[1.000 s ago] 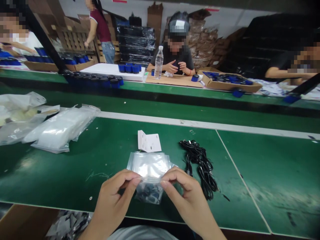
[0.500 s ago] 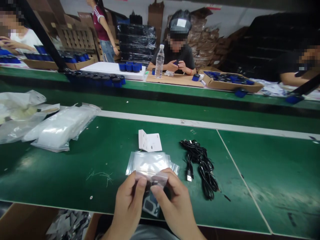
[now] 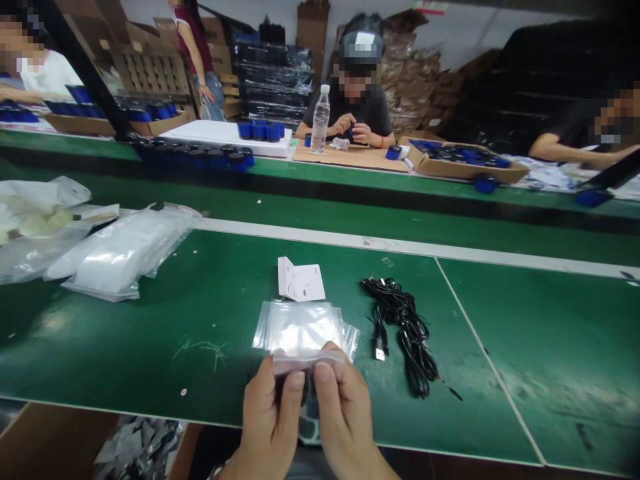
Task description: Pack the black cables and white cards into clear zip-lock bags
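Observation:
Between my two hands is a small clear zip bag (image 3: 309, 361), with dark items partly visible inside it. My left hand (image 3: 273, 407) pinches the bag's left side near its top edge, thumb on top. My right hand (image 3: 343, 407) grips the right side the same way, and the two thumbs are close together. Just beyond my fingers lies a stack of flat clear zip bags (image 3: 303, 327). Behind the stack stands a folded white leaflet (image 3: 303, 281). To the right a bundle of black USB cables (image 3: 400, 327) rests on the green table (image 3: 480, 400).
Packs of clear bags (image 3: 120, 253) lie at the left. Below the table's front edge a cardboard box (image 3: 55, 440) holds silvery scraps. Across the bench a co-worker (image 3: 370, 120) handles a small item beside a water bottle (image 3: 321, 120) and a box of blue parts (image 3: 455, 157).
My thumbs have come side by side along the bag's top edge, and my right hand has turned more upright. The bag's lower part is now more covered by my hands.

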Demonstrator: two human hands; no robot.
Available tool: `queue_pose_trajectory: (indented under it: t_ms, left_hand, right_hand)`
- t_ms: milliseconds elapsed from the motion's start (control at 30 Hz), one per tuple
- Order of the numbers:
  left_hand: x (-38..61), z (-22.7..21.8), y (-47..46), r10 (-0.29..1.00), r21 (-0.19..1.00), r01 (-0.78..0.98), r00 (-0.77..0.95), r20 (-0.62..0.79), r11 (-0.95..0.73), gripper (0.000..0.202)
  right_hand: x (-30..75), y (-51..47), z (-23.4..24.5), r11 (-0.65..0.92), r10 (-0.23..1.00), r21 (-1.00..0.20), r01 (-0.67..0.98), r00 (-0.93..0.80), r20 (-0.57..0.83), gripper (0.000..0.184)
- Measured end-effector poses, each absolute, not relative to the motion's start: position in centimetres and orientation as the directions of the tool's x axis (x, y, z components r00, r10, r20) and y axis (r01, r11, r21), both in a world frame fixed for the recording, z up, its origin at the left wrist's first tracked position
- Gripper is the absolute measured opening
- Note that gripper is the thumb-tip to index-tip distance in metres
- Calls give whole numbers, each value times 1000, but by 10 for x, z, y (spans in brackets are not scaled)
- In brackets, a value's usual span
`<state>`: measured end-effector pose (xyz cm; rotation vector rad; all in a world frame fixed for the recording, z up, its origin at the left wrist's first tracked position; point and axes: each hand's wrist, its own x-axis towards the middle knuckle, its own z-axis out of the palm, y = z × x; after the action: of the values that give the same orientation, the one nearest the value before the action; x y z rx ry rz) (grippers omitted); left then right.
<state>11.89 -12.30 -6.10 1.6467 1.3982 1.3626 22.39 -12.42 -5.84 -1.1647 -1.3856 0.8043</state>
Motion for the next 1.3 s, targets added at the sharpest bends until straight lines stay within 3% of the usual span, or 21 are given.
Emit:
queue_pose_trajectory:
  t_ms: [100,300,567,733,867,1133,1300]
  left_hand:
    - [110,-46,-116,965,905,342,31,260,-254,17]
    - [98,-25,-112,990,967,215,6,140,-138,16]
    - [77,-25,-103,943,862,420,283,172,-284,12]
    - [77,-25,-102,933,823,464,294,207,-328,10]
    - [79,-24,-103,924,843,442,349,155,-308,11]
    - [85,-29,-107,939,890,369,309,154,-267,10]
    - [84,-27,-108,960,913,342,239,144,-222,14]
  right_hand:
    - [236,-123,-45,189,974,-974,125,104,202,11]
    - [252,-122,-28,214,976,-963,165,3,217,13]
    - [255,-125,-29,290,955,-899,329,-41,293,13]
    - [256,-124,-26,246,969,-911,331,-124,216,13]
    - [256,-123,-24,212,974,-923,322,-143,174,13]
    - [250,-124,-26,243,970,-920,307,-98,224,14]
    - [247,-129,-33,374,926,-865,334,-84,368,8]
